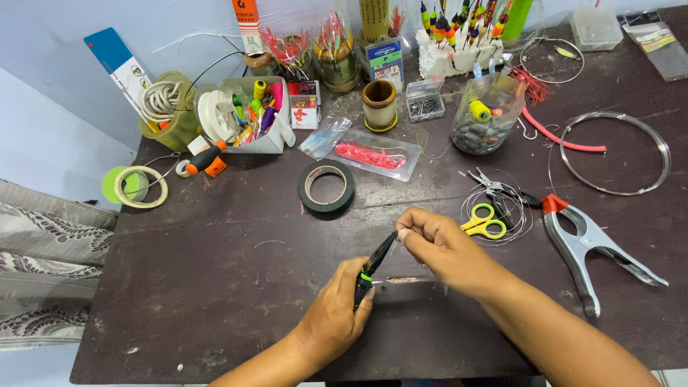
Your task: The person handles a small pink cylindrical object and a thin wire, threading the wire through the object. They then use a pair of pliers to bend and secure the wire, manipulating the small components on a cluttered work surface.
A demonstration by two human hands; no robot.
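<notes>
My left hand grips the handles of small black pliers with a green spot, jaws pointing up and to the right. My right hand has its fingertips pinched together at the pliers' tip, holding something too thin to make out, perhaps fine wire. Both hands meet over the dark wooden table, near its front middle.
A black tape roll lies just beyond the hands. Yellow scissors on a wire coil and a large metal spring clamp lie to the right. Jars, fishing floats, spools and small boxes crowd the back edge. A pale tape roll sits at the left edge.
</notes>
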